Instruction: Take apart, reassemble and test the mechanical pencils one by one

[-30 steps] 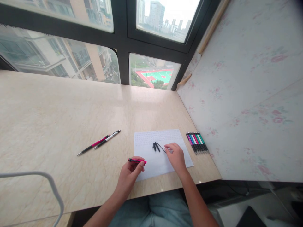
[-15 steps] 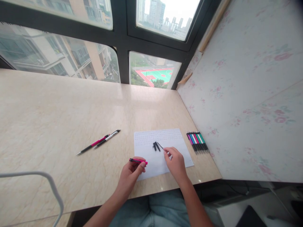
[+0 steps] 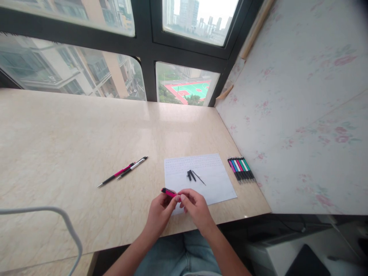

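My left hand (image 3: 161, 210) is closed around a pink pen barrel (image 3: 169, 193) with a black clip end pointing up and left. At the barrel's other end, the fingers of my right hand (image 3: 195, 207) pinch its pink tip, partly hiding it. Both hands are over the lower edge of a sheet of paper (image 3: 215, 191) with lines of writing at the top. Beyond them on the sheet lie short black pen parts (image 3: 191, 175). A thin dark refill (image 3: 199, 178) rests slantwise beside those parts.
Two pens, one pink and black (image 3: 116, 174), one white and black (image 3: 132, 168), lie on the marbled counter (image 3: 86, 130) to the left. Several coloured pens (image 3: 241, 170) are lined up near the right wall. A grey curved tube (image 3: 66, 222) crosses the lower left.
My right hand has let go of the refill, leaving it on the paper, and has moved left to the pink pen barrel. My left hand still holds the barrel.
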`<state>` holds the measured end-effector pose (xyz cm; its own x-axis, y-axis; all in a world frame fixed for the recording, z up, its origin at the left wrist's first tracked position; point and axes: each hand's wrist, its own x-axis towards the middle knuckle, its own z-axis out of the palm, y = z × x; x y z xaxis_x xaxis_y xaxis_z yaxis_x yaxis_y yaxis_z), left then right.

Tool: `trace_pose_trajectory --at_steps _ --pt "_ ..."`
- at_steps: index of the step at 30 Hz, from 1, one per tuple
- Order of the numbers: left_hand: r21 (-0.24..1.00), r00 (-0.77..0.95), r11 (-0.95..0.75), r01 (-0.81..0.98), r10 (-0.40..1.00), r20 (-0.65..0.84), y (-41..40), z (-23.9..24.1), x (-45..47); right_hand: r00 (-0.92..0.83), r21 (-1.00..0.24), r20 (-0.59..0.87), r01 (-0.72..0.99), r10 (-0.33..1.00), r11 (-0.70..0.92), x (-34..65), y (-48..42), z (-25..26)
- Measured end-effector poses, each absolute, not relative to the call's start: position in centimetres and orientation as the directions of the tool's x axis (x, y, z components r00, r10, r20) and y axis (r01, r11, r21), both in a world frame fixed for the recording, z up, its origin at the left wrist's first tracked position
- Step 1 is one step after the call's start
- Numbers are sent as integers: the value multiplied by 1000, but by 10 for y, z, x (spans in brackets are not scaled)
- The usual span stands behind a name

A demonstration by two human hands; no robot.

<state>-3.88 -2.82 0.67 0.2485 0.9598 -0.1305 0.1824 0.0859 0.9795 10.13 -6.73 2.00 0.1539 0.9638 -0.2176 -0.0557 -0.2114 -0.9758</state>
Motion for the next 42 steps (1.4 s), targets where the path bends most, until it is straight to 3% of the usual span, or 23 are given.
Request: trace_pose_trajectory --at_steps 4,7,13,16,18,22,26,29,33,38,42 --pt "919 249 -109 379 968 13 -27 5 -42 108 -826 -377 -488 920 -282 87 -71 8" --pt "904 274 -144 402 961 32 -27 5 -43 99 -791 -380 -550 919 -268 86 -73 7" --pt "910 375 -158 384 927 3 -25 8 -44 95 -902 -346 -306 933 -303 118 -75 10" --pt "906 425 -184 382 905 4 -25 11 -44 282 -952 -305 -105 910 -287 151 -74 7" --pt "903 456 -207 377 890 14 -25 12 -44 425 -956 -195 118 884 -267 173 -72 4" --pt "899 496 -235 370 868 22 -27 11 -43 503 -798 110 559 857 -225 202 -65 -4" --pt "897 512 -241 369 859 20 -27 11 -42 425 -610 246 766 871 -201 202 -60 -11" --pt "896 518 -238 374 855 11 -27 11 -42 393 -535 260 819 882 -206 200 -60 -14" --pt "901 519 -229 369 855 5 -27 12 -42 402 -544 268 813 875 -207 198 -64 -9" --pt "942 522 -168 290 853 -8 -31 12 -42 340 -732 235 678 911 -64 165 -70 11" --pt "955 544 -162 248 839 1 -39 12 -40 131 -861 176 501 976 88 124 -77 18"
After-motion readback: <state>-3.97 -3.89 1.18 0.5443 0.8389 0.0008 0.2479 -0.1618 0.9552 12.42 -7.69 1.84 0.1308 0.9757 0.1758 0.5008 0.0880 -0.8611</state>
